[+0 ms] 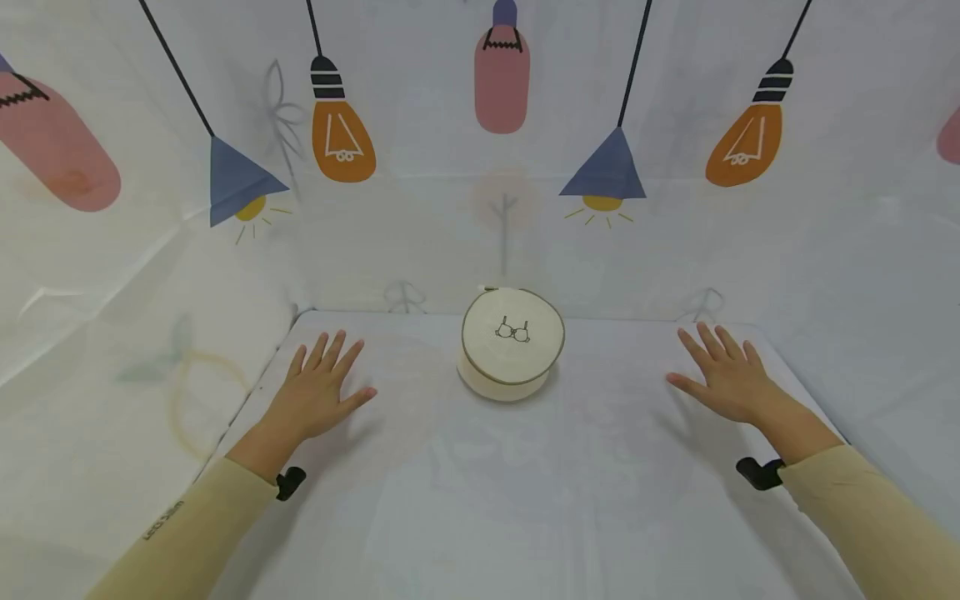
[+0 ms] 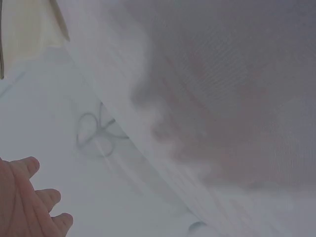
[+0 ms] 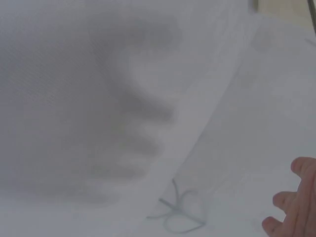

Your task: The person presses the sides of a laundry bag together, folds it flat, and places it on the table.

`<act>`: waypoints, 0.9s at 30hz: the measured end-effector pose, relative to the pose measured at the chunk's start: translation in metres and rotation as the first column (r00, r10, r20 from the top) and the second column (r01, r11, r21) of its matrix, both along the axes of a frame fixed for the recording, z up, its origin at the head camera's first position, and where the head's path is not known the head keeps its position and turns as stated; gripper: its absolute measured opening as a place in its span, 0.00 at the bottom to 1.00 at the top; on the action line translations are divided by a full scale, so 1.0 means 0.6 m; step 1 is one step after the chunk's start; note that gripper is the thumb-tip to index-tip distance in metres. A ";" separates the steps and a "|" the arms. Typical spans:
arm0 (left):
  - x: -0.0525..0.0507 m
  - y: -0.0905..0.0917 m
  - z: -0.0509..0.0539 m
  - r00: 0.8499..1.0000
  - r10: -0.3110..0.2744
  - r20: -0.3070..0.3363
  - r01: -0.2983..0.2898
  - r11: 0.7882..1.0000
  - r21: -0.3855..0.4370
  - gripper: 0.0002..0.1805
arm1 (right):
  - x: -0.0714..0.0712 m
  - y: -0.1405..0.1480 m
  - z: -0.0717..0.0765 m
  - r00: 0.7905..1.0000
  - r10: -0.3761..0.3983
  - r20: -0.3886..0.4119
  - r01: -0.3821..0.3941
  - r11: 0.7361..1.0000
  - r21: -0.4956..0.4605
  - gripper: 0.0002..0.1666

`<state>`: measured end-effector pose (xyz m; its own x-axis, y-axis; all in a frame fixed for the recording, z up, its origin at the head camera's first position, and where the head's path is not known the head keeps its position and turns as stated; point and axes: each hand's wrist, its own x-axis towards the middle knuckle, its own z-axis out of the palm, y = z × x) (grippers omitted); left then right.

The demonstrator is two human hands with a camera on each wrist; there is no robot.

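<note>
1. The round cream fabric pouch with a dark olive-brown rim (image 1: pixel 513 358) stands between the two hands, roughly level with their fingertips, and serves as landmark here; the far edge of the white cloth-covered tabletop (image 1: pixel 450 517) runs just behind it.
2. Left of the pouch, well apart from it, is the left hand (image 1: pixel 318 396); from there the pouch lies to the right.
3. Right of the pouch, also well apart, is the right hand (image 1: pixel 723 385); from there it lies to the left. The left hand looks slightly nearer.
4. Both hands are unclenched and empty, fingers spread, thumbs towards the pouch. Offset shadows suggest they hover above the tabletop.
5. The pouch shows no clear long axis: its top reads as a nearly round disc, tilted over a paler base visible below the front rim.
6. A small black line drawing, resembling a bra, marks the top; a pale zip pull (image 1: pixel 487 288) sits at its back left. Contents cannot be seen.
</note>
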<state>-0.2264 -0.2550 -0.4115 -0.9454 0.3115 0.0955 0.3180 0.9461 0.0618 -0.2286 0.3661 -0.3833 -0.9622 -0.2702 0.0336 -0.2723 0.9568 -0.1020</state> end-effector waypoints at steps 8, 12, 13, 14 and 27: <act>0.001 0.004 -0.002 1.000 0.001 0.011 -0.001 1.000 0.010 0.50 | -0.002 0.000 -0.003 1.000 0.003 -0.009 -0.003 1.000 0.003 0.55; 0.001 0.006 -0.003 1.000 0.002 0.004 -0.002 1.000 0.009 0.50 | -0.002 -0.004 -0.002 1.000 0.006 -0.011 -0.006 1.000 -0.003 0.55; 0.001 0.006 -0.003 1.000 0.002 0.002 -0.002 1.000 0.010 0.50 | -0.002 -0.005 -0.001 1.000 0.008 -0.013 -0.008 1.000 -0.006 0.55; 0.001 0.007 -0.003 1.000 0.001 0.001 -0.001 1.000 0.012 0.49 | -0.002 -0.007 0.000 1.000 0.010 -0.013 -0.010 1.000 -0.012 0.54; -0.002 0.039 0.000 1.000 -0.030 0.001 0.030 0.998 0.051 0.50 | -0.004 -0.047 0.014 0.999 0.034 -0.009 -0.034 0.997 -0.071 0.53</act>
